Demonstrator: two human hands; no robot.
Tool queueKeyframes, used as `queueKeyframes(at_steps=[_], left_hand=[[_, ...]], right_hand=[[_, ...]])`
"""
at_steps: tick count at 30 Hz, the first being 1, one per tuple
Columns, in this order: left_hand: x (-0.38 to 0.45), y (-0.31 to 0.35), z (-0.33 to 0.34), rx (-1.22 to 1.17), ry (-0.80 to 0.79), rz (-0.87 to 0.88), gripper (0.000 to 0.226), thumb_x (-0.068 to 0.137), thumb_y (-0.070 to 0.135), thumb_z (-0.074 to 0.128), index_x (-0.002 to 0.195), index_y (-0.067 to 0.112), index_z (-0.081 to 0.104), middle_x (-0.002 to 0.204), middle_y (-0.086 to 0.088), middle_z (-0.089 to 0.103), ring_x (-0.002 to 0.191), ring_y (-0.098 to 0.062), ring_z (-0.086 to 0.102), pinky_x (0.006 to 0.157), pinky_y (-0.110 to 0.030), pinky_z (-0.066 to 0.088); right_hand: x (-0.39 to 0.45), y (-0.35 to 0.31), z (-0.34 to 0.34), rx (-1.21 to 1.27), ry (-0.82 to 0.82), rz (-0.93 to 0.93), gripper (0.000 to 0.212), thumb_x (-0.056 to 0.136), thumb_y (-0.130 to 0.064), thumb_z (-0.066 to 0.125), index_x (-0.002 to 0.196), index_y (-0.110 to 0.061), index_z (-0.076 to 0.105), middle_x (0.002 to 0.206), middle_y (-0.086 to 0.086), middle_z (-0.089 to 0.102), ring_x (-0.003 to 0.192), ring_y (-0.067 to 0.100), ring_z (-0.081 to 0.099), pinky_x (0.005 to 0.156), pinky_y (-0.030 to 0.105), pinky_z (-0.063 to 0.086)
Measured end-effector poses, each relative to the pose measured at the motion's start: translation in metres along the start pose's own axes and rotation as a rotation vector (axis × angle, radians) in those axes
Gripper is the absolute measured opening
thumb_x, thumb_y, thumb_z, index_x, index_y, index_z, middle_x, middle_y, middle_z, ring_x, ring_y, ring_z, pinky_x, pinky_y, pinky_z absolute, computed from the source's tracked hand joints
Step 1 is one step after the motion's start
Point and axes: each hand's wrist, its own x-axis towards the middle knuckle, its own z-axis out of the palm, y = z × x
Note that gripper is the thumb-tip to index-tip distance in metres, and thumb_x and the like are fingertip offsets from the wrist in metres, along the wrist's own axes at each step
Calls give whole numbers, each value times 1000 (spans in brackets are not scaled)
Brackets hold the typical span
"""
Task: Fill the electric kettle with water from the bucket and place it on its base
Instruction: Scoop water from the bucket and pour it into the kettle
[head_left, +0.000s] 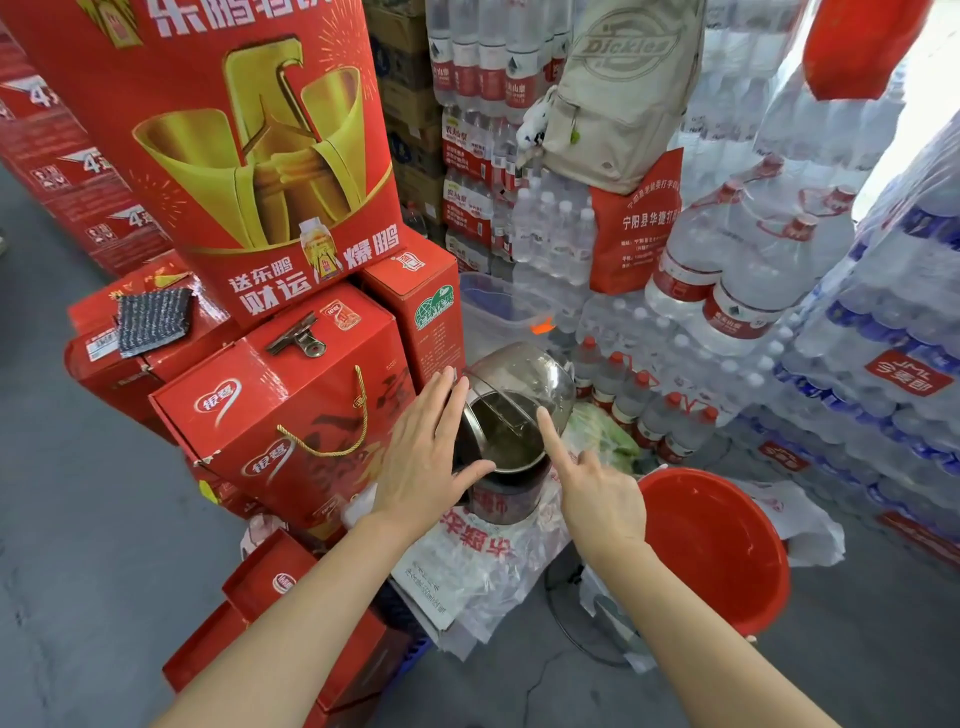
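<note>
Nearest, the left hand (423, 457) lay flat against the left side of the electric kettle (506, 441), its fingers straight and spread, gripping nothing. The right hand (597, 493) pointed one straight index finger onto the kettle's rim, the others loosely curled and empty. The kettle stood between both hands with its lid (519, 374) tipped open, on printed plastic bags. The red bucket (722, 545) sat just right of the right hand. Judging by this, the opening step was done; next the kettle must be gripped and carried to the bucket. Its base was not discernible. Beyond the fingers, a hanging bag (623, 88) read "Dickies", above stacked bottled water (753, 270)
</note>
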Motion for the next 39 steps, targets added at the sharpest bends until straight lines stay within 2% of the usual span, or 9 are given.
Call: queueKeyframes(at_steps=[7,10,13,16,20,23,27,33,39], left_hand=[[1,2,-3,-13,-21,-10,97,85,57,62,158,11,18,167,-9,14,154,-22,13,121,-39,24],[2,4,-4,-7,-30,-20,97,85,55,65,158,11,18,167,-9,14,154,-23,14,121,-38,22],[3,6,-4,-3,-41,-22,99,84,53,69,158,11,18,167,-8,13,154,-23,13,120,-38,22],[7,7,-4,9,-41,-12,100,82,50,73,157,11,20,166,-9,16,153,-24,16,119,-39,23],[7,10,-4,5,-17,-28,99,79,45,78,156,9,26,165,-11,21,151,-27,22,117,-41,24],[5,9,-4,-7,9,-57,100,77,44,79,155,8,28,165,-9,22,152,-25,21,120,-40,21],[-2,9,-7,-31,30,-116,99,75,47,75,154,9,30,162,2,22,152,-22,21,121,-44,22],[-8,13,-15,-28,6,-175,99,75,55,66,155,12,27,165,-5,21,152,-23,22,120,-46,24],[-10,18,-14,-26,17,-206,100,75,57,65,156,13,25,165,-3,21,152,-20,22,120,-46,26]], right_hand=[[5,-5,-3,100,48,105,98,95,-5,44,145,-42,-32,76,4,55,54,22,54,50,32,44],[4,-2,-7,745,51,400,78,100,-21,48,152,-48,-4,63,5,60,51,23,55,45,32,43],[-8,18,-5,1529,111,601,66,99,-12,53,151,-42,26,65,8,63,51,21,55,46,32,48],[-50,58,1,1797,153,721,60,99,-5,49,146,-39,33,71,11,60,58,21,61,56,36,58],[-130,130,44,1057,64,846,79,100,-11,46,152,-50,1,84,19,65,63,32,64,67,50,58],[-160,159,73,564,-136,790,89,96,-15,41,147,-44,-26,95,13,64,75,32,60,70,39,49],[-148,167,92,219,-266,638,95,89,-3,39,149,-32,-29,116,9,62,80,29,64,68,36,42],[-139,171,122,208,-305,628,94,88,-3,41,152,-27,-24,96,6,66,69,23,57,62,34,41],[-119,175,140,566,-287,772,73,99,-20,33,153,-39,-11,107,11,65,81,26,56,75,37,45]])
